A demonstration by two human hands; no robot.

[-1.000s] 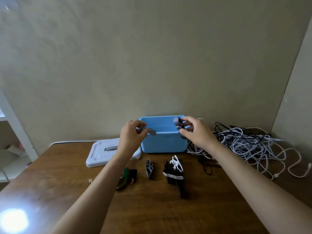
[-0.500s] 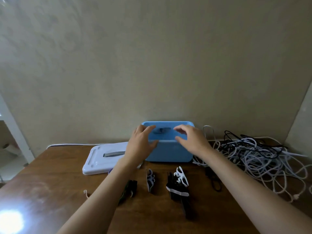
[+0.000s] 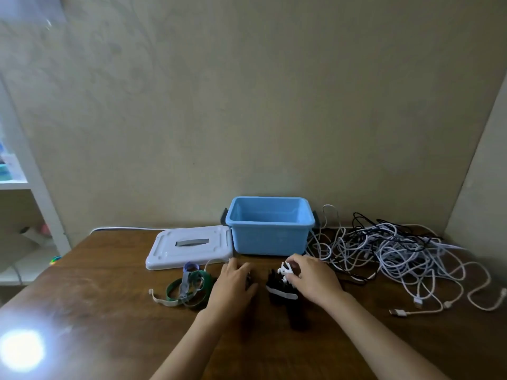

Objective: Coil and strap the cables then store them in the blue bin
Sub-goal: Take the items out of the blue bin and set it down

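The blue bin [image 3: 270,237] stands open at the back of the worktop [image 3: 109,311]; nothing shows inside it. Its white lid [image 3: 189,250] lies just left, tangled cables [image 3: 389,250] right. In front, the right hand [image 3: 312,278] pinches a white strap [image 3: 285,270] on the strap pile [image 3: 279,289]; the left hand [image 3: 233,283] rests flat, fingers relaxed.

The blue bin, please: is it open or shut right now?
Open: the blue bin has no cover, and its white lid lies flat beside it.
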